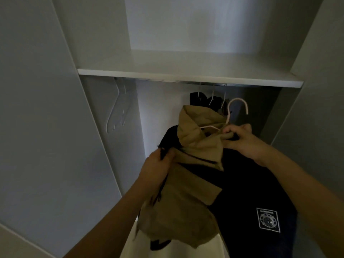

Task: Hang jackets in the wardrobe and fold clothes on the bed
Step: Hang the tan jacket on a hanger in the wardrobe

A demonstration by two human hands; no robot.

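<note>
A tan and black hooded jacket (186,192) hangs on a pale hanger (238,107) in front of the open wardrobe. My right hand (242,140) pinches the hanger's neck together with the jacket collar, just below the hook. My left hand (158,168) grips the jacket's left shoulder, where tan cloth meets black. The hanger's hook points up, a little below the wardrobe rail (210,83) and apart from it. A white square patch (268,219) shows on the jacket's black part at the lower right.
A white shelf (186,75) spans the wardrobe above the rail. Dark clothes (204,101) hang on the rail behind the jacket. Clear empty hangers (119,108) hang at the rail's left end. The open door (46,127) stands at left, a side wall at right.
</note>
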